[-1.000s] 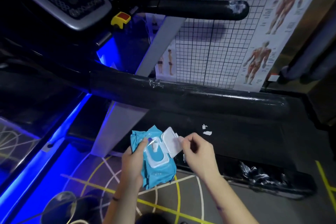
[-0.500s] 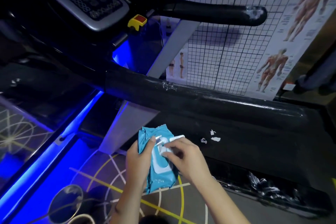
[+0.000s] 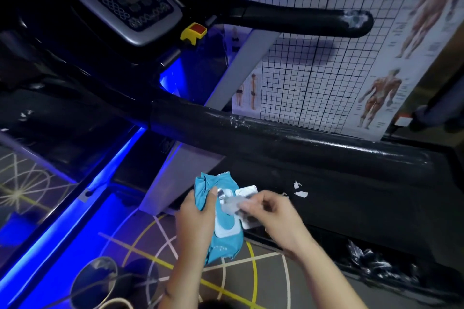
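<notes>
1. Gym floor (image 3: 140,241) with painted lines lies near; a black treadmill rail (image 3: 301,143) crosses farther off.
2. Left hand (image 3: 194,221) grips the blue wipe pack (image 3: 226,241); right hand (image 3: 273,216) pinches a wipe (image 3: 232,204) at its opening.
3. White scraps (image 3: 300,193) lie just right.

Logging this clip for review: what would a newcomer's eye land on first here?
At bottom centre, the left hand grips a teal wipes pack while the right hand pinches a pale wipe at its open lid. Behind them a black treadmill handrail crosses the frame, with a blue light strip at lower left and an anatomy poster at upper right.
</notes>
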The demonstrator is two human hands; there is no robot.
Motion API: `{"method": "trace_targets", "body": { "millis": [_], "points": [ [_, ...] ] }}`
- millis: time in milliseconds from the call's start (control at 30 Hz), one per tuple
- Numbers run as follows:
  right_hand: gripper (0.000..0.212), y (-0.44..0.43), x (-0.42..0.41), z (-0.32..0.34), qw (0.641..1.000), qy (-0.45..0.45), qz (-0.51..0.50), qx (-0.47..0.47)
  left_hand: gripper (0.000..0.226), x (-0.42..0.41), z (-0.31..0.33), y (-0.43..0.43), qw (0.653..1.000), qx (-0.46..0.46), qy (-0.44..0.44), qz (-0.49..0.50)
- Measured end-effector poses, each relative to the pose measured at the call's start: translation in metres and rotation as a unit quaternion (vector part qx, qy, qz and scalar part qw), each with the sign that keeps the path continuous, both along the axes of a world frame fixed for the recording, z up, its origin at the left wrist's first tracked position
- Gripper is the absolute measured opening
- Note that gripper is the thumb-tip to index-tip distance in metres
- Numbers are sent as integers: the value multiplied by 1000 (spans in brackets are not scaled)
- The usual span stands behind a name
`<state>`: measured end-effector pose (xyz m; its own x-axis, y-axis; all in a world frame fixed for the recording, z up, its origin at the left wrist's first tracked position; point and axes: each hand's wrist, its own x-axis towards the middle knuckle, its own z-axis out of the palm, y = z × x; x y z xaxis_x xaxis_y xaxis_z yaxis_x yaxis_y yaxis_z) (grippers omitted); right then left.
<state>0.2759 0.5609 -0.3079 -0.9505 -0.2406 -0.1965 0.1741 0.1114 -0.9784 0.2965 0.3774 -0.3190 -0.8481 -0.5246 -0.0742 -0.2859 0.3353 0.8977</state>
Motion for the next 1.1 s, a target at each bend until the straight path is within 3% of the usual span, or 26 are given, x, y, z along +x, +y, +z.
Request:
{"method": "trace_targets", "body": {
  "millis": [67,200,300,367,433,567,667,800,967,1100],
  "points": [
    [24,9,-4,4,999,16,-27,-34,31,-1,-1,-1,998,-62,2,-23],
    [24,18,-7,15,992,52,-108,-49,33,-3,-6,-3,996,-80,-6,-25],
    [26,22,-10,21,987,77,-142,-1,29,-6,-5,-4,1000,-22,-7,7],
    [20,18,-10,22,987,56,-153,-4,23,-6,-5,-4,997,78,-13,25],
    [20,9,-9,21,984,3,-167,-67,22,-6,-2,-2,993,111,-21,18],
    [23,3,-13,29,968,-79,-187,-151,30,-4,3,6,996,73,-11,-50],
    [24,2,-13,30,968,-92,-201,-120,44,-4,3,9,990,41,27,-129],
    [15,1,-11,31,973,-84,-196,-86,26,-6,3,12,982,-34,7,-188],
    [6,10,-12,37,976,-125,-130,-124,45,-8,-4,14,983,2,-6,-185],
    [26,16,-9,35,974,-127,-109,-152,51,-11,-4,14,987,25,12,-156]
  ]
}}
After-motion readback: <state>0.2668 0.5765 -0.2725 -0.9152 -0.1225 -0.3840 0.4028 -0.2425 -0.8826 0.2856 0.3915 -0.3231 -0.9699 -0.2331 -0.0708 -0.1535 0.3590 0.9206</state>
